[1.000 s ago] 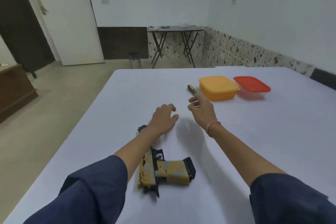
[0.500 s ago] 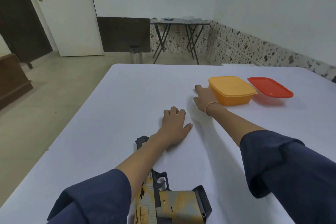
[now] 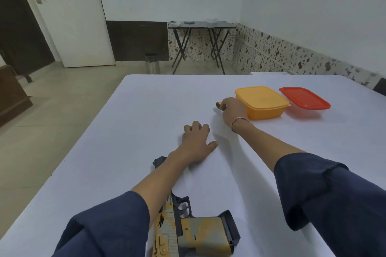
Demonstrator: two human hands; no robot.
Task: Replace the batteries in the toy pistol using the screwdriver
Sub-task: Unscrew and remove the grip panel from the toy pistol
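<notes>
Screwdriver (image 3: 218,104) lies far out on the white counter (image 3: 125,131). Our right grip (image 3: 231,108) is clamped over it, fingers curled round it so that only a black and yellow end pokes out at the grip's 9 o'clock. We cannot tell whether the tool is lifted off the surface. A thin bangle (image 3: 237,122) circles that wrist.

Just beside the right grip, at its 3 o'clock, stands an orange box (image 3: 263,102) with its lid on. At the box's 3 o'clock lies a flat red lid (image 3: 305,98), so close that we cannot tell whether the two touch.

Our left grip (image 3: 196,142) sits near the right one, at its 7 o'clock. It rests palm down on the counter with the fingers loosely bent and apart, thumb spread toward 3 o'clock, holding nothing.

At 6 o'clock from the left grip, by the near edge, the toy pistol (image 3: 198,233) lies on its side, partly hidden under our left forearm. Its muzzle points to 12 o'clock and its handle to 3 o'clock.

Past the counter we see a black folding table (image 3: 202,25) at 12 o'clock, a metal bin (image 3: 152,63) at 11 and a white door (image 3: 69,16) at 10.
</notes>
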